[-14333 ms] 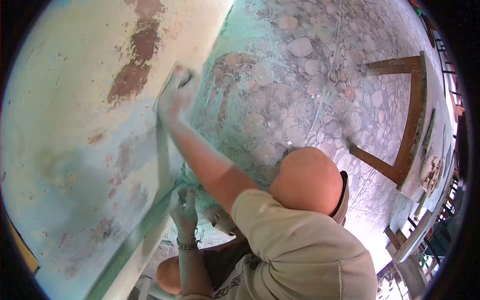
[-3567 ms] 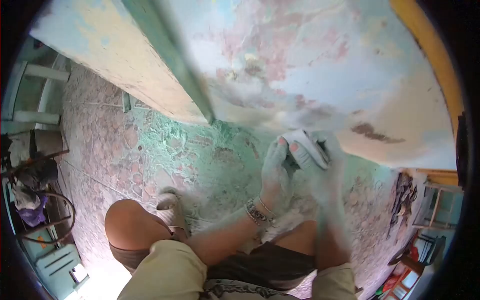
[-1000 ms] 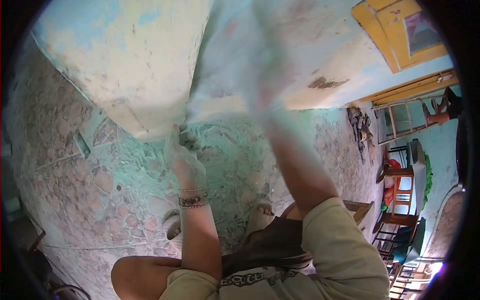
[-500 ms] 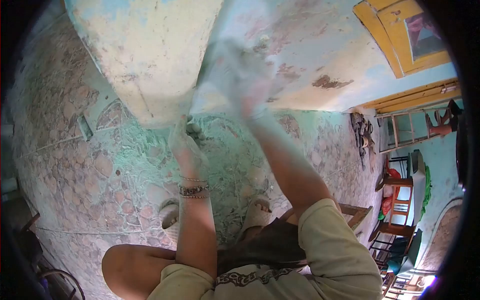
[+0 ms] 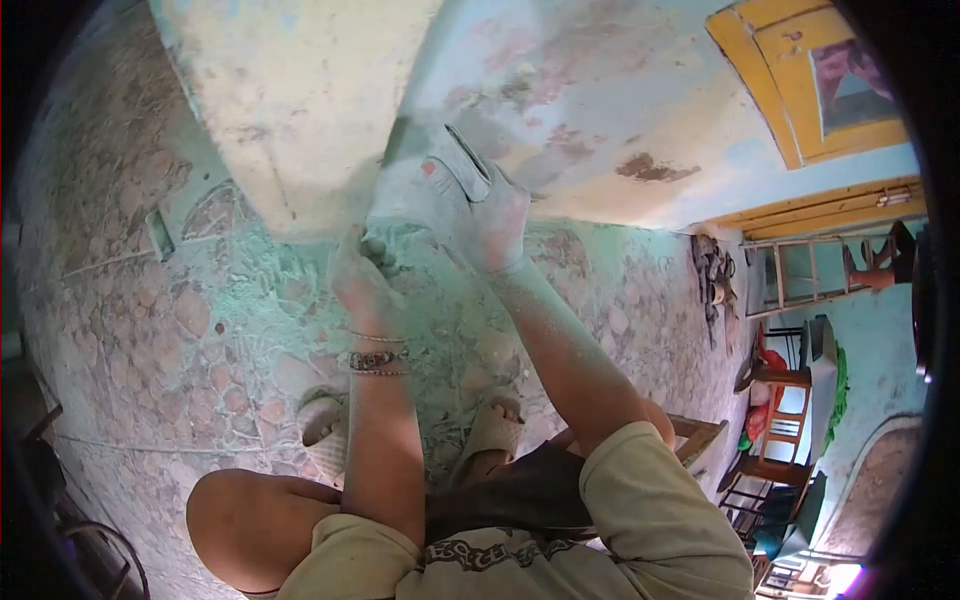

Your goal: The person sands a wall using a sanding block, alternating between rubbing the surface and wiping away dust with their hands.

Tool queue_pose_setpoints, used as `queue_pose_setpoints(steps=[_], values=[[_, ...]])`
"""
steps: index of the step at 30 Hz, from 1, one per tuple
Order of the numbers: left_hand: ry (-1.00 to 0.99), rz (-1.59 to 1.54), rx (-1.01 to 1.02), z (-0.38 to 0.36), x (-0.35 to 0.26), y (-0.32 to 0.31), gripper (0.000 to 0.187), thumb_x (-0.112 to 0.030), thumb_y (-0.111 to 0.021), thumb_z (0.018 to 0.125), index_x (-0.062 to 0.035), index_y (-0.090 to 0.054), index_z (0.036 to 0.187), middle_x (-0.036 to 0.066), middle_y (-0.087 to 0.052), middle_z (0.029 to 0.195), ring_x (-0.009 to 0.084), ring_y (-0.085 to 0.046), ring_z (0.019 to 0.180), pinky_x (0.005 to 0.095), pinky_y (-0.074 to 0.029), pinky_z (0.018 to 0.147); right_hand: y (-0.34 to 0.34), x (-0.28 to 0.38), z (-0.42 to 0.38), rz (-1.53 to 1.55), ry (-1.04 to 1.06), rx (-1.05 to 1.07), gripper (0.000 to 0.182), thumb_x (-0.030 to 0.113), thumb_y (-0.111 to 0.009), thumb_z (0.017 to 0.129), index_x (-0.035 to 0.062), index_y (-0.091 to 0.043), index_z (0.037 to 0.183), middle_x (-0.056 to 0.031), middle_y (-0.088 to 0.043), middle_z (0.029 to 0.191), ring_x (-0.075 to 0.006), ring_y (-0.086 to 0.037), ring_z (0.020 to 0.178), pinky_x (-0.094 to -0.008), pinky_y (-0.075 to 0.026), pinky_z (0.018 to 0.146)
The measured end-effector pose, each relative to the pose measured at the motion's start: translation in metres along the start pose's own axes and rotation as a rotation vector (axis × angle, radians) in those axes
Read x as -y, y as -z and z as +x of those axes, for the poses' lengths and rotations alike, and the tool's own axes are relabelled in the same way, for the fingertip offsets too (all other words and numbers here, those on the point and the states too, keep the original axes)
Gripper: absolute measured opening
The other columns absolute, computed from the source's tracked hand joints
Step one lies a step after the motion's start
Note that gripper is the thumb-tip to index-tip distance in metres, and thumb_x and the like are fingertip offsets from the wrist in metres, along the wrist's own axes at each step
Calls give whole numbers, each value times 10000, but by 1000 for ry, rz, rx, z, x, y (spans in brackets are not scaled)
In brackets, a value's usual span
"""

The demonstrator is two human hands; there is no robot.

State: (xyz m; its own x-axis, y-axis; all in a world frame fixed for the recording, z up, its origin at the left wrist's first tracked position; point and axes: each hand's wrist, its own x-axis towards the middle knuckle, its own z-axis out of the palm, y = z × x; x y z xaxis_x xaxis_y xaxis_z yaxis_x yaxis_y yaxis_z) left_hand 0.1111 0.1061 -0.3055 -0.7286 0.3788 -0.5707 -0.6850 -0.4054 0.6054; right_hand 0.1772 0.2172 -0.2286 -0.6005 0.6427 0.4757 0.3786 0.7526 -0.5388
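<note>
My right hand (image 5: 480, 215), pale with dust, grips a thin, bent grey piece (image 5: 466, 165) against the patchy painted wall (image 5: 590, 110). Its exact kind is unclear. Lower and to the left, my left hand (image 5: 365, 280) is beside the bottom corner of the cream wall section (image 5: 290, 110). The fingers of this hand are curled, and whatever may be inside them is hidden. A bracelet (image 5: 378, 361) circles the left wrist. Both forearms are dusty.
My sandalled feet stand on the dusty stone-patterned floor (image 5: 150, 370). A small flat block (image 5: 159, 235) lies at left. Rightward are a ladder (image 5: 812, 272), another person's leg (image 5: 875, 279), chairs (image 5: 785, 420) and a yellow frame (image 5: 775, 60).
My right hand, blurred before, has moved slightly down and left along the wall, and its grey piece now shows clearly. My left hand remains beside the corner. The view has shifted slightly.
</note>
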Motion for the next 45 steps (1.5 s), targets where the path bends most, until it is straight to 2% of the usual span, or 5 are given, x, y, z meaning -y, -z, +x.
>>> queue_pose_setpoints(steps=[13, 17, 21, 36, 45], values=[[-50, -165, 66, -29, 22, -44, 126, -160, -577, 914, -72, -532, 837, 35, -552, 664, 122, -503, 512, 266, -402, 456, 64, 40, 98, 220, 200, -342, 302, 276, -704, 869, 30, -689, 1044, -117, -689, 810, -192, -651, 642, -270, -516, 607], [-89, -140, -20, -18, 11, -47, 121, -159, -570, 919, -63, -526, 861, 38, -550, 661, 129, -500, 505, 258, -395, 457, 25, 18, 47, 1143, -207, -288, 208, 182, -698, 880, 5, -682, 989, -51, -676, 790, -131, -634, 650, -267, -509, 600], [-137, -206, 12, -2, 9, -41, 128, -193, -556, 934, -74, -532, 891, 26, -525, 672, 151, -496, 553, 286, -401, 513, 20, 22, 23, 175, 250, -52, 242, 228, -705, 875, 7, -687, 972, -120, -667, 787, -182, -646, 658, -311, -509, 608], [-139, -341, 161, -31, 25, -70, 250, -281, -478, 975, -52, -528, 1061, 39, -567, 884, 132, -523, 707, 284, -422, 577, 10, -8, 23, 372, 181, -127, 162, 158, -728, 831, 33, -707, 931, -122, -682, 797, -257, -651, 643, -319, -514, 581], [-146, -255, 418, -48, 5, -99, 243, -257, -474, 1012, -51, -499, 1139, 20, -577, 989, 63, -504, 777, 233, -414, 618, 18, -1, 38, 437, 113, -164, 162, 118, -710, 862, 0, -690, 972, -74, -692, 837, -109, -638, 736, -269, -517, 676]])
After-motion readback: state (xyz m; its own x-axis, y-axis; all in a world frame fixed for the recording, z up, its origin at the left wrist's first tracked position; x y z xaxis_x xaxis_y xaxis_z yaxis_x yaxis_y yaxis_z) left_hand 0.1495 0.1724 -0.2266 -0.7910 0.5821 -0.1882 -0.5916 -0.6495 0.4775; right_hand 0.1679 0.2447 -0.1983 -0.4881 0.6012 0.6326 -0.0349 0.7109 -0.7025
